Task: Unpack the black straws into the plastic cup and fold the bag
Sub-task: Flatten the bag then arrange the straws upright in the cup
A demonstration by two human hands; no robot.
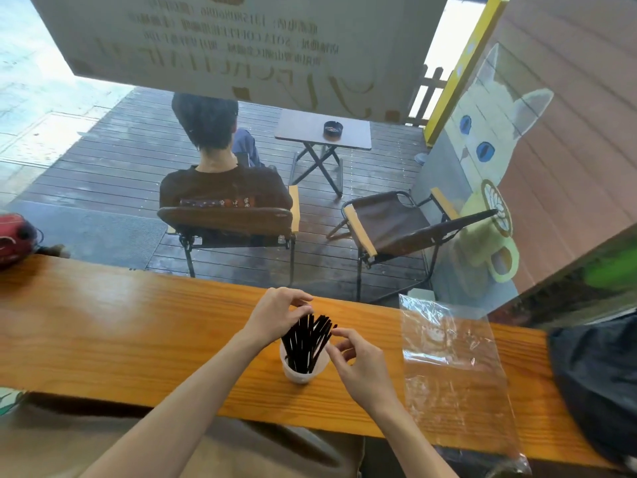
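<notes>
Long wooden counter (138,326) spans frame. Plastic cup (303,369) stands lower centre; clear bag (455,370) flat at right; dark cloth (599,381) far right; red object (13,239) far left.

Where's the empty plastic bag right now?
In the head view the bag lies flat on the wooden counter, to the right of the cup of straws, just beyond the right hand.

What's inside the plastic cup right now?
A bundle of black straws stands in the plastic cup, fanning above its rim. Their lower ends and the cup's bottom are hidden.
</notes>
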